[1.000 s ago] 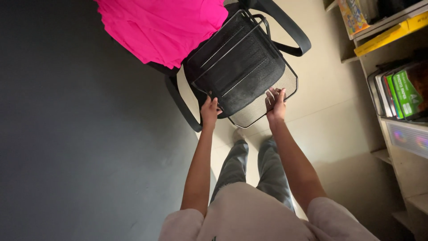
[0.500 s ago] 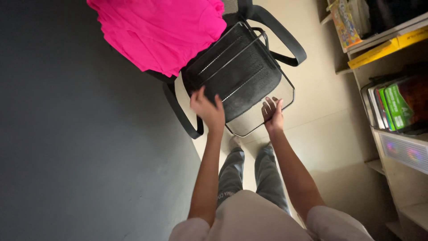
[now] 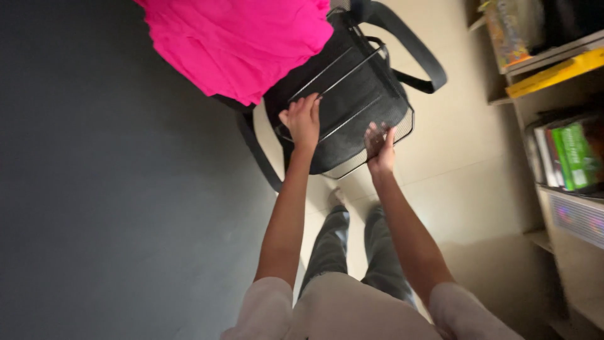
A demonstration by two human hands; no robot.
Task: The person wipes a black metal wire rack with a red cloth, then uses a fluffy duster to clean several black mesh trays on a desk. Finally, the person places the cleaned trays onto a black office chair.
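Observation:
A black wire-mesh tray rack [image 3: 368,94] sits on the seat of a black office chair [image 3: 402,47]. My left hand [image 3: 302,119] rests on the rack's near left side, fingers curled over a wire bar. At the rack's near right corner my right hand [image 3: 379,148] grips the mesh rim. A bright pink cloth [image 3: 242,41] is draped over the chair's left side, just beyond my left hand.
A dark grey surface [image 3: 107,189] fills the left half of the view. Shelves [image 3: 560,69] with books and coloured boxes stand at the right. Pale floor tiles [image 3: 465,170] lie between chair and shelves, with my legs and feet below.
My left hand let go of the rack's front edge, lifted, and came down further in on its left side. The right hand stayed on the rim. The view shifted slightly.

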